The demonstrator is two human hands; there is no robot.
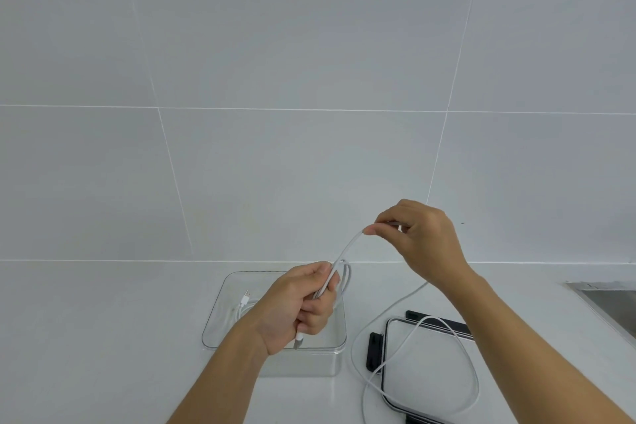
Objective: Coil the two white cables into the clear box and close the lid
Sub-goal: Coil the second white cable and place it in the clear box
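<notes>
White counter (103, 320) is carrying the clear box (220, 306), lower centre; above it left hand (296, 306) is gripping the looped cable (347, 248), right hand (420, 241) pinching its strand. Slack crossing the lid (433, 361) risks snagging its clips (375, 351).

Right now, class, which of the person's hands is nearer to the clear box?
Left. The left hand hovers over the open clear box, gripping coiled white cable; the right hand is higher and off to the right, pinching the same cable.

A kitchen: white tiled wall (309, 79), white counter (103, 320), steel sink (609, 306) at right.
</notes>
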